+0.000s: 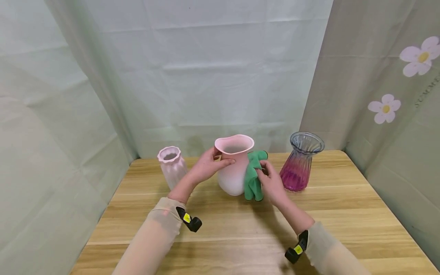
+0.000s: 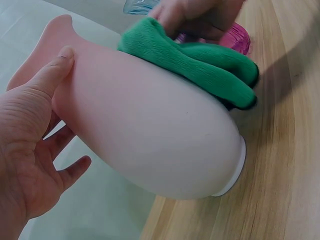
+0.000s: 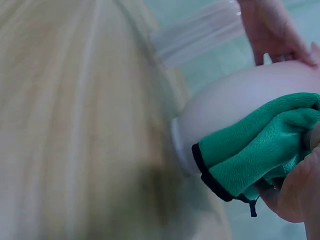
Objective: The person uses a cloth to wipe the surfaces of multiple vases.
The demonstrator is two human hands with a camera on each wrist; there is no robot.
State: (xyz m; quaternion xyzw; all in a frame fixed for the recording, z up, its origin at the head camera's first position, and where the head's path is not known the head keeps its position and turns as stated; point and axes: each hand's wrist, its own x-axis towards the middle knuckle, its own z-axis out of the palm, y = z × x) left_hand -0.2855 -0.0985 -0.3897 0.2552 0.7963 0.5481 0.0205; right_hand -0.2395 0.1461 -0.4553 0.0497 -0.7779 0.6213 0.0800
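A pink-to-white vase (image 1: 234,177) with a wavy rim stands near the back of the table, its body also filling the left wrist view (image 2: 150,125). My left hand (image 1: 208,166) grips its neck from the left, thumb (image 2: 62,62) on the front and fingers behind. On the vase's right side lies a green cloth (image 1: 253,179), pinched in my right hand (image 1: 271,182) between thumb and fingers. The right wrist view has the folded cloth (image 3: 265,145) with its black edge against the vase's side (image 3: 235,100).
At the left stands a pale pink ribbed vase (image 1: 173,170), behind my left forearm. A glass vase (image 1: 298,168), bluish above and magenta below, stands right of my right hand. The wooden table (image 1: 220,236) ends at a hanging pale curtain (image 1: 213,76).
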